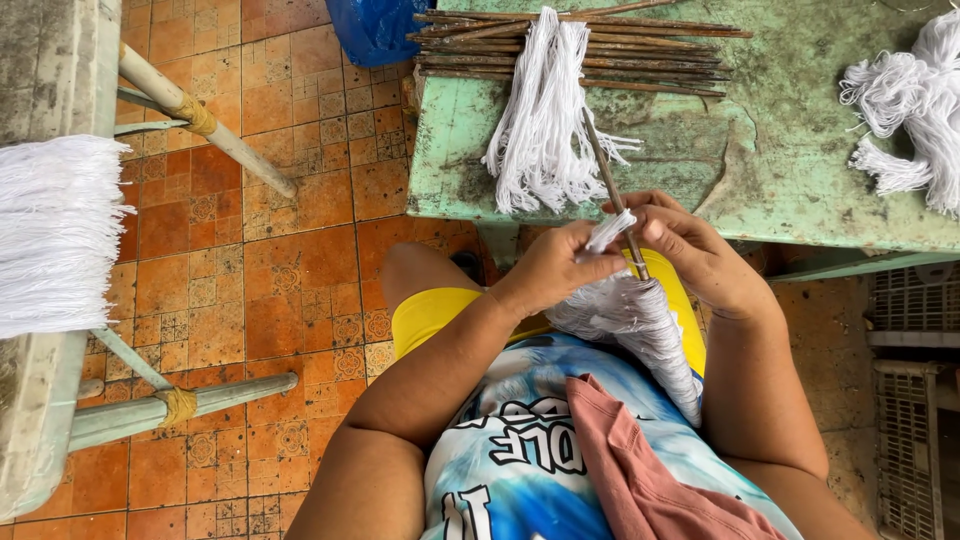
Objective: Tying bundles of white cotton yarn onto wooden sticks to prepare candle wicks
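Far left of both hands: a sheet of white strands (55, 235) hangs over a pale frame with lashed poles (205, 125); it reads as yarn draped there to stay straight and untangled.
Floor: orange patterned tiles (290, 250) below and left of the hands.
Left hand (555, 270): closed, fingers pinching a small white tuft (608, 232) against the stick; the pinch looks meant to keep the strands from slipping along it.
Stick in hand (612, 190): thin, dark, slanting up from between the hands toward the table, its tip lying on the draped yarn there.
Wrapped bundle (640, 325): white yarn bound round the lower stick, resting across the lap just below both hands, probably so the lap takes its weight.
Right hand (695, 250): closed around the stick just beside the left hand, thumb toward the tuft.
Table (780, 150): worn green top just above the hands, within easy reach.
Loose sticks (590, 50): a row lying flat on the table, a white hank (545, 120) draped over them and hanging off the near edge.
Far right of the hands: another yarn heap (910, 110) on the table.
Containers: a blue bag or tub (375, 30) above the hands, contents not visible; grey crates (915, 400) at right, contents unclear.
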